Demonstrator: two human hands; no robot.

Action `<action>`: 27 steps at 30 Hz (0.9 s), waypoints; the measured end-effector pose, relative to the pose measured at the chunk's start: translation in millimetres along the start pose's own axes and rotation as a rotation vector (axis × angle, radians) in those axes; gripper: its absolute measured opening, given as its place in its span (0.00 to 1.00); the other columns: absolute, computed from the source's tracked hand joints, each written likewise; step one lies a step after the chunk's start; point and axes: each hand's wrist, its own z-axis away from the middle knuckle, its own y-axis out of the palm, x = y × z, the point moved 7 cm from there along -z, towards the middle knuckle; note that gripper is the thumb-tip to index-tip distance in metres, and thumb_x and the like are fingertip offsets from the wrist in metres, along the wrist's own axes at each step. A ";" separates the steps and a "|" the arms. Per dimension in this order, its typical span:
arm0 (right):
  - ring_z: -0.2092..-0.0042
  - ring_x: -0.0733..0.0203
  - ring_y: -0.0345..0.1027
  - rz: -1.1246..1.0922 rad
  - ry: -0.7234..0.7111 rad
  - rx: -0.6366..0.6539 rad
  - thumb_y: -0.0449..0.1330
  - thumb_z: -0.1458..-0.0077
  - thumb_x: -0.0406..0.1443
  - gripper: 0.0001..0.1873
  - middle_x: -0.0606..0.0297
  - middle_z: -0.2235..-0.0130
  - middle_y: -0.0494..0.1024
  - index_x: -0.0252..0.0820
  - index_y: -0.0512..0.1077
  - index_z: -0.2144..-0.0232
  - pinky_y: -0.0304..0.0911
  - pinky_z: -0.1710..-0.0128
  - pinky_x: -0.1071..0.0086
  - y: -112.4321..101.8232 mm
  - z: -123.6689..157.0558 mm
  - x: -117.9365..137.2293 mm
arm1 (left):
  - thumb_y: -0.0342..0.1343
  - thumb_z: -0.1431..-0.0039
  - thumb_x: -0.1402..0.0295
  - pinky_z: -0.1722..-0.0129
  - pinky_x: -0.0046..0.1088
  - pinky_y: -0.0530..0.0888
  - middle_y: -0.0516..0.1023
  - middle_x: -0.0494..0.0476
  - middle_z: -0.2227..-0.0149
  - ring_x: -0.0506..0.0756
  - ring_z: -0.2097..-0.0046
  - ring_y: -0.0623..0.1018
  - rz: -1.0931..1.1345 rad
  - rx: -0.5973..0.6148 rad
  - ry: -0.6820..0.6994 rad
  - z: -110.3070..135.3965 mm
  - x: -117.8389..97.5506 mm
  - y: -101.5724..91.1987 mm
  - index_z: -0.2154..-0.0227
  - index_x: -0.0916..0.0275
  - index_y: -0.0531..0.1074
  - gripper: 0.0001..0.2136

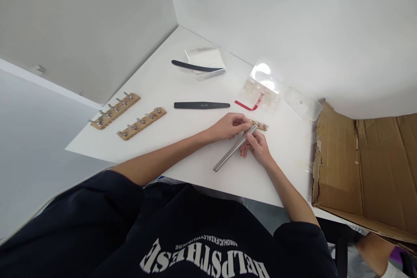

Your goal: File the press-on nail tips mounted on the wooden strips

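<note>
My right hand (257,147) is closed around a grey nail file (233,149), whose upper end rests against a small wooden strip (260,125) on the white table (182,143). My left hand (230,125) pinches the left end of that strip, fingers pressed together. The strip seems to carry small pale pieces; they are too small to make out.
Two longer wooden strips with metal pegs (114,110) (142,123) lie at the left. A black file (202,105) lies mid-table, another (197,67) rests on a clear box (208,58). Clear plastic packs (260,91) sit behind my hands. A torn cardboard box (361,169) stands right.
</note>
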 end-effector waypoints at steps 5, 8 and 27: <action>0.80 0.63 0.73 -0.010 -0.006 -0.005 0.62 0.37 0.56 0.23 0.69 0.76 0.79 0.43 0.66 0.61 0.69 0.83 0.73 -0.4 -0.3 -0.4 | 0.63 0.36 0.59 0.82 0.19 0.65 0.73 0.51 0.72 0.45 0.77 0.67 -0.032 0.031 0.022 0.2 -4.6 -0.9 0.65 0.65 0.75 0.12; 0.80 0.63 0.73 0.004 -0.005 -0.004 0.62 0.37 0.56 0.23 0.69 0.76 0.78 0.43 0.66 0.61 0.69 0.83 0.73 -0.3 -0.3 -0.4 | 0.63 0.37 0.60 0.83 0.19 0.64 0.72 0.50 0.73 0.45 0.77 0.67 -0.034 0.040 0.024 0.1 -5.9 -1.7 0.65 0.64 0.74 0.11; 0.87 0.68 0.51 -0.111 -0.254 -0.543 0.58 0.40 0.54 0.22 0.74 0.81 0.60 0.46 0.63 0.74 0.45 0.90 0.70 -46.7 16.6 19.5 | 0.54 0.33 0.68 0.66 0.26 0.70 0.80 0.54 0.61 0.50 0.66 0.75 -0.727 -0.115 0.309 8.5 -22.3 -8.5 0.59 0.61 0.76 0.07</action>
